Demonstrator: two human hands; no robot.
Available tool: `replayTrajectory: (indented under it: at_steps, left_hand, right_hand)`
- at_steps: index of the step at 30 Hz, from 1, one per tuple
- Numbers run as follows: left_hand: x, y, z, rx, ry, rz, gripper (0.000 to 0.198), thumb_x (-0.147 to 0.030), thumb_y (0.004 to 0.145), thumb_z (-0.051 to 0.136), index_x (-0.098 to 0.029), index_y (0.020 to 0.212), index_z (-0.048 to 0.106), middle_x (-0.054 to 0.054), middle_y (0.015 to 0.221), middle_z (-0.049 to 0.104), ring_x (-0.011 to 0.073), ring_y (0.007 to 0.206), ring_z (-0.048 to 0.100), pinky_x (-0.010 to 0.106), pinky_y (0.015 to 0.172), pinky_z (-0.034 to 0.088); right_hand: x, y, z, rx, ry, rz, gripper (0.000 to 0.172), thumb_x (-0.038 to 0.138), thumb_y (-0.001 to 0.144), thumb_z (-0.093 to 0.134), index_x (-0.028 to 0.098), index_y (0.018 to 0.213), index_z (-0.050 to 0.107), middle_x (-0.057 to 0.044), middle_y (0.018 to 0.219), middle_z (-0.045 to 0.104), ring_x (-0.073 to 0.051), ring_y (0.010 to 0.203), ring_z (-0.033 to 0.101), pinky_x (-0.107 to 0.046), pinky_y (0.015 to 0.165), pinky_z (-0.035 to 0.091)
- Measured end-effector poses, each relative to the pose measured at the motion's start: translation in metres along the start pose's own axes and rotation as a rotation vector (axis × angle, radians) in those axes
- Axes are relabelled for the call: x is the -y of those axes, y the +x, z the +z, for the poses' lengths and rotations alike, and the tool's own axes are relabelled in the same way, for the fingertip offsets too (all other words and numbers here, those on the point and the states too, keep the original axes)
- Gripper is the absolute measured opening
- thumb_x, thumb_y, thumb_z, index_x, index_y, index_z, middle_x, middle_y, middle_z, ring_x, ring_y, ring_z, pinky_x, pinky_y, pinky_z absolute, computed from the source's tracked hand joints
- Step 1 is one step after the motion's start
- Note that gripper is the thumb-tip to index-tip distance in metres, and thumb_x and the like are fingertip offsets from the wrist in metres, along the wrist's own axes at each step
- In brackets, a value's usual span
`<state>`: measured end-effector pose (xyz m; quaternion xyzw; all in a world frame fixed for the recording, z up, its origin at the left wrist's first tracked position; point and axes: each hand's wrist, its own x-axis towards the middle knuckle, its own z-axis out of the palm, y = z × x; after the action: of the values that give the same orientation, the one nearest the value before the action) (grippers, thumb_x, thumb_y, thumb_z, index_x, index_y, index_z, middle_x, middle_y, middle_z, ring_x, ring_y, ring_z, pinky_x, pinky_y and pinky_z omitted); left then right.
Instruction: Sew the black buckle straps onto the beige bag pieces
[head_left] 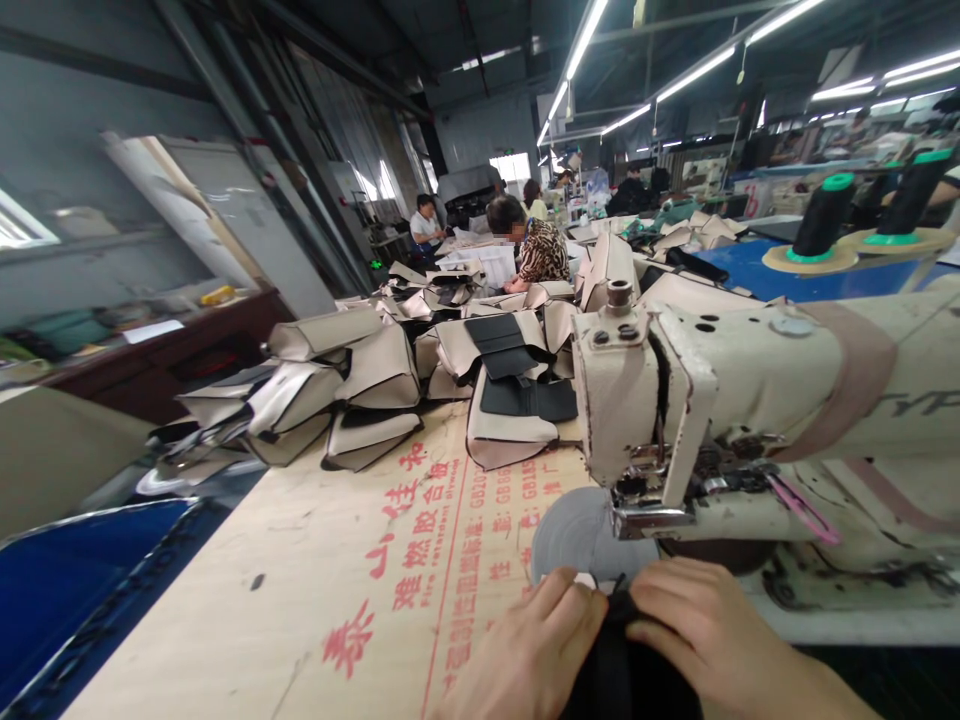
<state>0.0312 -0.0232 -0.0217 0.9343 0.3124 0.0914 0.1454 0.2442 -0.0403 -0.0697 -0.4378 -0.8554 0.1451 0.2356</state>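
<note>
My left hand and my right hand are side by side at the bottom of the head view, fingers closed on a piece of black material. A small white edge shows by my left fingertips. Just beyond my hands stands the cream sewing machine, its chipped head above and slightly right of them. A round grey disc lies on the tabletop under the machine's front end. What exactly the black piece is, I cannot make out, as my hands and the frame edge hide much of it.
Beige pieces with black edging are heaped along the far side of the plywood tabletop. Thread cones stand at the right. A blue-lined bin is at the lower left. A person in a patterned top bends behind the heap.
</note>
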Motion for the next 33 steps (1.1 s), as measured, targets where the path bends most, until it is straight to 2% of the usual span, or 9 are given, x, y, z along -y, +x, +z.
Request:
replayTrajectory:
  at_steps: [3,6,10,15,18,23,30,33]
  left_hand:
    - [0.001,0.001,0.001,0.020,-0.013,-0.026,0.029,-0.013,0.088,0.034,-0.022,0.111,0.048,0.002,0.097,0.056,0.0157,0.092,0.051,0.024,0.084,0.045]
    - [-0.001,0.002,0.001,0.028,-0.035,-0.068,0.025,-0.012,0.087,0.034,-0.021,0.103,0.051,0.002,0.095,0.055,0.0145,0.086,0.050,0.024,0.078,0.046]
    - [-0.003,0.005,0.003,-0.030,-0.062,-0.127,0.023,-0.013,0.087,0.034,-0.020,0.097,0.053,0.002,0.091,0.055,0.0146,0.084,0.050,0.025,0.074,0.046]
    - [-0.002,0.012,0.003,-0.081,-0.150,-0.135,0.023,-0.014,0.087,0.035,-0.020,0.099,0.054,0.004,0.100,0.055,0.0163,0.094,0.049,0.031,0.084,0.043]
    - [-0.001,0.016,0.000,-0.073,-0.266,-0.153,0.021,-0.015,0.088,0.034,-0.018,0.094,0.055,0.005,0.096,0.055,0.0152,0.091,0.050,0.029,0.082,0.044]
    - [-0.003,0.018,-0.004,-0.102,-0.405,-0.194,0.019,-0.020,0.089,0.035,-0.017,0.087,0.054,0.004,0.089,0.054,0.0132,0.087,0.050,0.026,0.078,0.042]
    - [0.002,0.018,-0.002,-0.099,-0.493,-0.247,0.014,-0.023,0.086,0.043,-0.016,0.078,0.053,0.000,0.080,0.053,0.0106,0.078,0.050,0.023,0.072,0.040]
    - [0.003,0.019,0.001,-0.136,-0.488,-0.261,0.015,-0.023,0.085,0.044,-0.016,0.075,0.052,-0.002,0.077,0.053,0.0103,0.076,0.049,0.022,0.071,0.038]
  right_hand:
    - [0.000,-0.003,0.001,-0.104,0.025,0.017,0.021,0.030,0.089,0.046,0.019,0.107,0.048,-0.005,0.101,0.054,-0.017,0.089,0.053,-0.029,0.076,0.044]
    - [0.002,-0.003,0.002,-0.070,0.008,-0.114,0.030,0.019,0.092,0.036,0.022,0.121,0.043,-0.006,0.103,0.055,-0.017,0.092,0.053,-0.030,0.081,0.045]
    - [0.003,0.001,0.006,-0.104,0.059,-0.111,0.028,0.015,0.090,0.034,0.020,0.111,0.052,-0.007,0.097,0.057,-0.018,0.089,0.054,-0.031,0.080,0.047]
    - [0.004,0.005,0.006,-0.072,0.147,-0.016,0.023,0.017,0.091,0.035,0.017,0.105,0.054,-0.008,0.096,0.054,-0.019,0.089,0.052,-0.034,0.079,0.047]
    - [0.008,0.007,0.000,-0.038,0.255,0.055,0.019,0.018,0.091,0.037,0.019,0.098,0.054,-0.005,0.091,0.053,-0.017,0.086,0.050,-0.032,0.077,0.045]
    - [0.016,0.009,-0.003,-0.097,0.433,0.161,0.015,0.020,0.091,0.040,0.020,0.095,0.054,-0.003,0.094,0.052,-0.015,0.090,0.049,-0.028,0.082,0.041]
    - [0.020,0.007,0.007,-0.182,0.400,0.218,0.016,0.021,0.092,0.037,0.019,0.087,0.053,-0.001,0.087,0.052,-0.015,0.086,0.050,-0.028,0.078,0.039]
    - [0.019,0.004,0.008,-0.176,0.403,0.212,0.017,0.025,0.092,0.038,0.019,0.086,0.053,-0.001,0.087,0.052,-0.015,0.087,0.049,-0.028,0.079,0.038]
